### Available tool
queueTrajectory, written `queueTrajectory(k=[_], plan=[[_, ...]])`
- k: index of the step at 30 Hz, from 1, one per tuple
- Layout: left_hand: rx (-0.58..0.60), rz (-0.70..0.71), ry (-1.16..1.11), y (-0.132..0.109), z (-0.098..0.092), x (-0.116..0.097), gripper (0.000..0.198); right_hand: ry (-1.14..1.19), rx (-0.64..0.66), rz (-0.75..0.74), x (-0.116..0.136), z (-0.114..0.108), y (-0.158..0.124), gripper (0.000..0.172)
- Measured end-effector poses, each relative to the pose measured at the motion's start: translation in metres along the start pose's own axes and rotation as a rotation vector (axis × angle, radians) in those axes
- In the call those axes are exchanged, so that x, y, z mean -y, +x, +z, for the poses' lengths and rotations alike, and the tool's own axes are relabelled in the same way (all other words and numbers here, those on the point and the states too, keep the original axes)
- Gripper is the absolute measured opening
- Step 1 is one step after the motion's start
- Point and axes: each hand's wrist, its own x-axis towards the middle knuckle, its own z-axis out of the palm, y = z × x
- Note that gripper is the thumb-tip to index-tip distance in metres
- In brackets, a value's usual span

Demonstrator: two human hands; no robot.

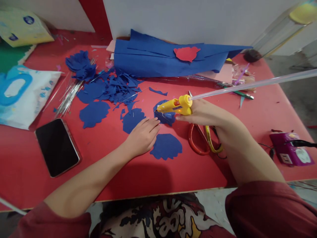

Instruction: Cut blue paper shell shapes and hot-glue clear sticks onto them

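Observation:
My right hand (203, 112) is wrapped round a yellow hot glue gun (174, 105) with a long clear glue stick in its back. Its nozzle points left, over a blue scalloped cut-out (170, 119) on which thin wire-like lines show. Flat on the table, my left hand (146, 135) has its fingers stretched toward the near left edge of that piece; whether the tips touch it I cannot tell. Two more blue cut-outs lie beside my left hand, one (133, 119) behind it and one (167, 147) to its right.
Scissors (199, 142) with red and yellow handles lie under my right wrist. A phone (58, 147) and a wipes pack (27, 96) are on the left. Farther back are blue scraps (121, 87), silver wires (70, 97) and blue sheets (153, 61). A purple power box (291, 148) stands at right.

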Motion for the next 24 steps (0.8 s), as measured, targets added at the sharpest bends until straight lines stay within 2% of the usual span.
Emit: queueTrajectory(k=[8,19,24], plan=[[-0.002,0.013,0.028,0.0003,0.0003,0.0006,0.029,-0.028,-0.01,-0.041,-0.0018,0.0006,-0.0004,0.037],[0.007,0.015,0.024,-0.0002,0.0007,0.0009,0.029,-0.051,0.024,0.01,-0.0024,-0.0024,-0.0019,0.034],[-0.012,0.029,0.03,0.0,0.0003,0.001,0.028,-0.027,-0.005,0.011,-0.0039,-0.0016,-0.0027,0.039]])
